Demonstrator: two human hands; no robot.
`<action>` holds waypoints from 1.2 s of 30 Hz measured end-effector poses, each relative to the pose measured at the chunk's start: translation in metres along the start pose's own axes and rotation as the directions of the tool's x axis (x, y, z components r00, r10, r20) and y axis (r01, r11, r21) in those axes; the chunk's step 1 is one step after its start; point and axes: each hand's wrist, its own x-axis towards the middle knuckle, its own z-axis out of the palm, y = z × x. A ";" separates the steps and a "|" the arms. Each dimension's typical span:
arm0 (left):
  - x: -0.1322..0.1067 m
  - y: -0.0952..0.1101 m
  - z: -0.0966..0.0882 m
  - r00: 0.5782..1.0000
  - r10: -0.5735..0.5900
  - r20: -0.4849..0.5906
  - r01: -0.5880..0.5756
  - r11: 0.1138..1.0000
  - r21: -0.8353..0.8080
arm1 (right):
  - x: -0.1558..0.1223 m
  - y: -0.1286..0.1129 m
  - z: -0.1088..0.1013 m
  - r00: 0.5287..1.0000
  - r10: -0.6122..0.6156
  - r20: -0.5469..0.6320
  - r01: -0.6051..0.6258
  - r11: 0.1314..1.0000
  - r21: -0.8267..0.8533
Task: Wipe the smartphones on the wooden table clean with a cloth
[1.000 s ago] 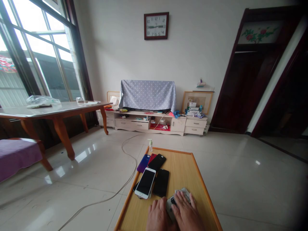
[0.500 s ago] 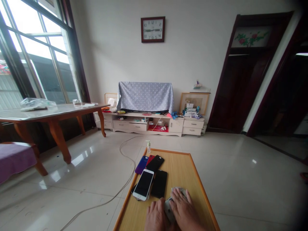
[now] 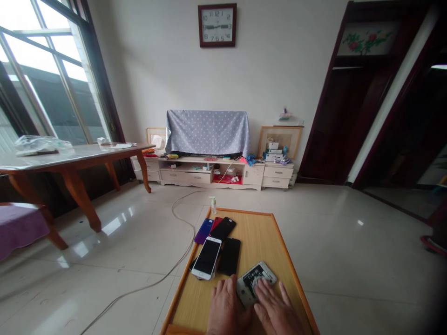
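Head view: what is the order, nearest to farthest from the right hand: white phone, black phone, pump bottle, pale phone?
1. Pale phone: under the right hand, touching it.
2. Black phone: ahead, to the left.
3. White phone: left of the black phone.
4. Pump bottle: far end, beyond all these phones.

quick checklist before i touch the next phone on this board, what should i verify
Right hand on the silver-edged phone: ok, fingers over its lower end.
Left hand beside that phone: ok, at its left edge.
That phone's screen: cannot tell, fingers and glare hide it.
White phone lying flat: not ok, it overlaps a dark phone beneath.
Cable off the wooden board: ok, it lies on the floor.
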 end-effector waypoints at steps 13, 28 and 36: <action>-0.003 0.003 0.000 0.998 0.046 -0.050 -0.046 0.999 -0.007 | 0.021 -0.025 -0.029 0.969 0.208 0.134 -0.223 0.969 0.108; -0.001 0.006 -0.002 0.998 0.047 -0.049 -0.047 0.999 -0.015 | 0.055 -0.015 -0.032 0.936 0.322 0.140 -0.335 0.938 0.086; 0.001 0.010 -0.003 0.998 0.048 -0.030 -0.048 0.999 0.011 | 0.054 -0.039 -0.030 0.969 0.205 0.140 -0.229 0.956 0.182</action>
